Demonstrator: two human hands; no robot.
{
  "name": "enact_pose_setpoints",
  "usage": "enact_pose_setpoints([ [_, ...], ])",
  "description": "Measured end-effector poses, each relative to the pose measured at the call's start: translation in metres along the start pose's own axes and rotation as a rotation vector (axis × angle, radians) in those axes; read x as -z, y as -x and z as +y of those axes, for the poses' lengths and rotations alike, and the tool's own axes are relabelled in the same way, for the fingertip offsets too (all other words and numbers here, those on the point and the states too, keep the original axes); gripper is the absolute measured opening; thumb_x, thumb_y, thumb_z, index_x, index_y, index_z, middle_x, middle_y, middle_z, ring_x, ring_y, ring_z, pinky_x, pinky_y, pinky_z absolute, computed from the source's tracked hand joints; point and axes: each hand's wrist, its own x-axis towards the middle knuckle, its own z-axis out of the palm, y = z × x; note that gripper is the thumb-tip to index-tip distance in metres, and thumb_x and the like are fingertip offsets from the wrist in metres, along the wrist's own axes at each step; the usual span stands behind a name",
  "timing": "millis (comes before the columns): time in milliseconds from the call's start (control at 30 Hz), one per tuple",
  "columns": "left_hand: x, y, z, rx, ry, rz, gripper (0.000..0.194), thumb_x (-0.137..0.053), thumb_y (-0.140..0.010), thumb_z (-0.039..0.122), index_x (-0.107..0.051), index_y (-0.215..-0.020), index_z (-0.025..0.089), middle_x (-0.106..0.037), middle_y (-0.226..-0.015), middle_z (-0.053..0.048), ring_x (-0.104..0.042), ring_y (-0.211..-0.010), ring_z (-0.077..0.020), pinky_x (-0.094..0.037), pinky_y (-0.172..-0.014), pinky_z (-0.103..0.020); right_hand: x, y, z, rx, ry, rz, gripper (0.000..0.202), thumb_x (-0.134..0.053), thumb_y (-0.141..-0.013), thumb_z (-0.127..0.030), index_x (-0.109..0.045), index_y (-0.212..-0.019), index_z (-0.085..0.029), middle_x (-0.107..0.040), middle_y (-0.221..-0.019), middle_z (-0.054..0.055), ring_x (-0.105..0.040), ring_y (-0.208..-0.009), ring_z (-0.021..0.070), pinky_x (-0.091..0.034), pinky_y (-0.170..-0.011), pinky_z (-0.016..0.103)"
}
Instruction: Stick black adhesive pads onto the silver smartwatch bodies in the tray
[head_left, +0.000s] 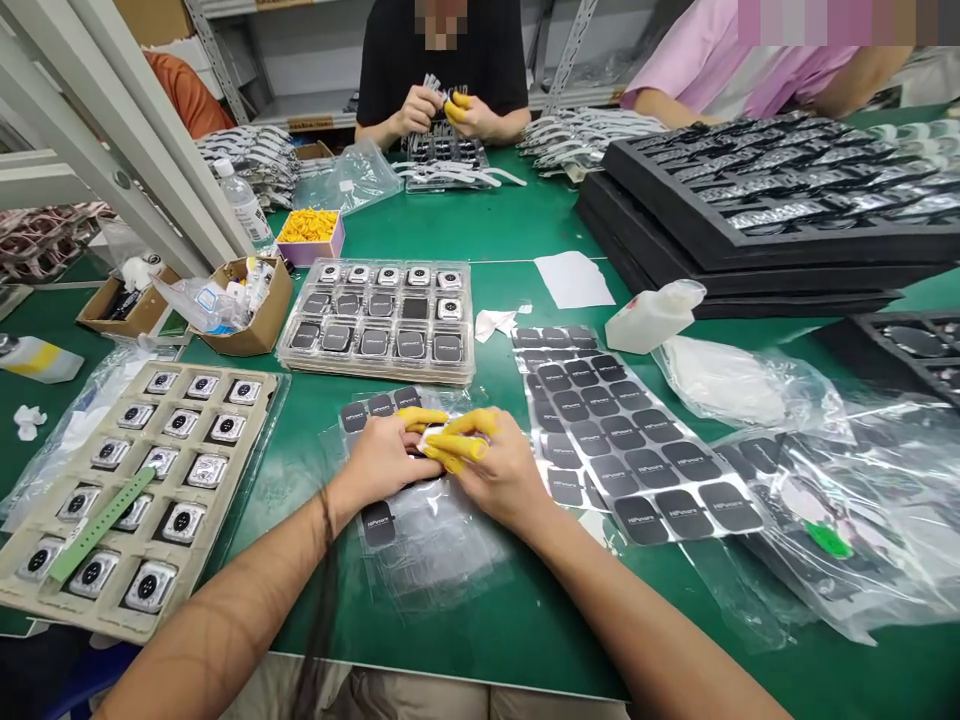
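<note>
Over the middle of the bench my left hand [380, 455] and my right hand [491, 465] meet, yellow finger cots on several fingers. My left hand is closed round a small thing, mostly hidden behind the fingers. Pinched in my right hand against it is a small white wipe [430, 436]. Beneath both hands lie clear film sheets [439, 565] with some dark square stickers [379, 523] on them. Just right of my right hand, sheets of dark rounded-square stickers [626, 432] overlap each other.
Watch bodies fill a beige tray [259, 440] at left, with a green strap [105, 520] across it. A clear tray stack [375, 370] stands ahead. A white bottle [654, 315], plastic bags [847, 520] and black foam trays [757, 255] are at right. A co-worker's hands [442, 110] work opposite.
</note>
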Motion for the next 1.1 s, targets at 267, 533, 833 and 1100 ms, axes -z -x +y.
enact_pose_setpoints([
  [267,0.0,-0.001,-0.001,0.015,0.006,-0.004,0.054,-0.077,-0.064,0.011,-0.067,-0.117,0.015,-0.076,-0.087,-0.005,-0.074,-0.079,-0.0181,-0.057,-0.072,-0.025,0.001,-0.002,0.005,-0.013,-0.032,-0.034,0.008,-0.066,-0.091,-0.023,-0.072,-0.096,-0.024,-0.07,-0.084,0.004,-0.058,-0.078,0.019,-0.046,-0.072,0.037],
  [533,0.001,-0.002,-0.001,0.03,0.102,-0.021,0.056,-0.079,-0.063,0.01,-0.065,-0.117,0.013,-0.075,-0.092,-0.006,-0.073,-0.081,-0.0172,-0.057,-0.073,-0.024,-0.005,-0.002,0.004,-0.089,-0.014,-0.091,0.012,-0.062,-0.093,-0.03,-0.072,-0.094,-0.024,-0.07,-0.085,0.005,-0.059,-0.079,0.0205,-0.046,-0.074,0.038],
  [833,0.005,-0.01,0.009,0.182,0.427,0.104,0.059,-0.089,-0.057,0.013,-0.066,-0.111,0.012,-0.073,-0.091,-0.006,-0.068,-0.075,-0.0138,-0.055,-0.072,-0.027,0.007,0.014,-0.032,-0.148,0.282,0.028,0.032,-0.063,-0.09,-0.024,-0.063,-0.122,-0.025,-0.067,-0.109,0.014,-0.057,-0.105,0.033,-0.04,-0.088,0.054],
  [1100,0.011,-0.01,0.0,0.212,0.635,-0.003,0.051,-0.089,-0.056,0.01,-0.07,-0.103,0.014,-0.072,-0.091,-0.004,-0.067,-0.081,-0.0128,-0.052,-0.087,-0.034,-0.026,0.033,-0.064,-0.011,0.023,-0.394,0.037,-0.072,-0.087,-0.035,-0.062,-0.121,-0.026,-0.074,-0.106,0.007,-0.058,-0.106,0.0318,-0.044,-0.084,0.048],
])
